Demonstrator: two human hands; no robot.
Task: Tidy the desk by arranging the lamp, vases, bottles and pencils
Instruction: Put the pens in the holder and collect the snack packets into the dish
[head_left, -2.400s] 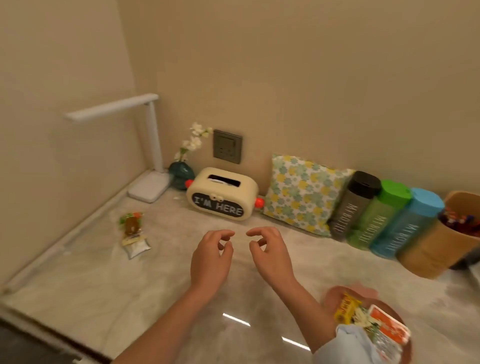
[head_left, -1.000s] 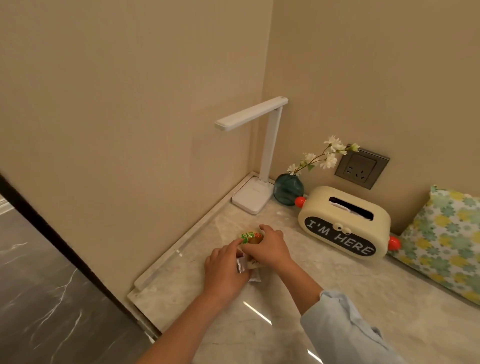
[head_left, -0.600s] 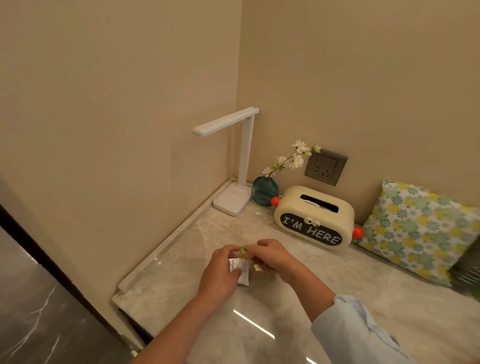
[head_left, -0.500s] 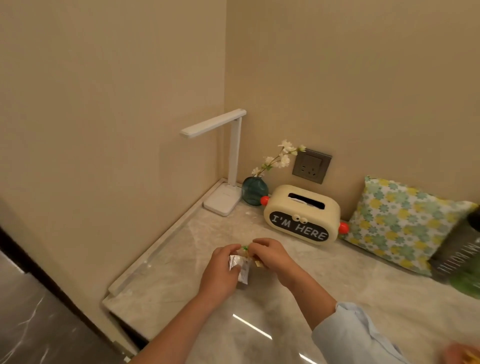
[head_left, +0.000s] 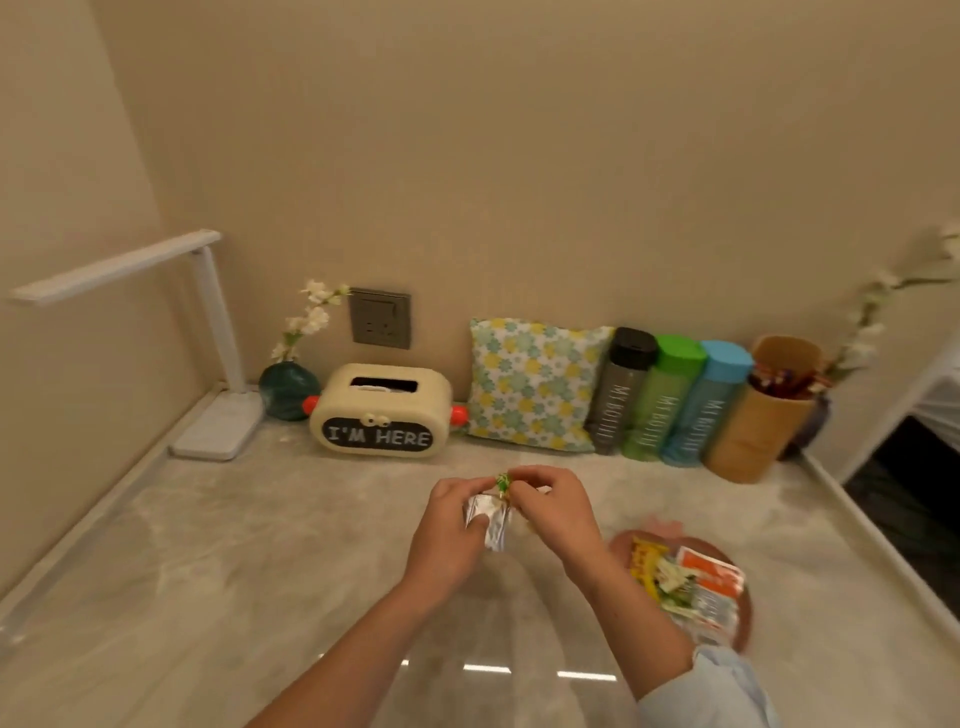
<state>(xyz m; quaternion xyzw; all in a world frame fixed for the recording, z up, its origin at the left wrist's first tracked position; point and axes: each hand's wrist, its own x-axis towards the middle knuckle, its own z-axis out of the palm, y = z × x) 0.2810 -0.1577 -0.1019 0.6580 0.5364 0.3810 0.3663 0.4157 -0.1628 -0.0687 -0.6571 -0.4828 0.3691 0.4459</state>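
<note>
The left hand (head_left: 447, 525) and right hand (head_left: 550, 512) pinch a snack packet (head_left: 488, 519), now lifted away from the lamp (head_left: 217, 317). It likely joins the plate (head_left: 618, 548).

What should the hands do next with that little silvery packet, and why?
Probably carry the small silver snack packet right and set it on the round reddish plate: both the left hand and right hand pinch it, and similar packets already lie there.
</note>
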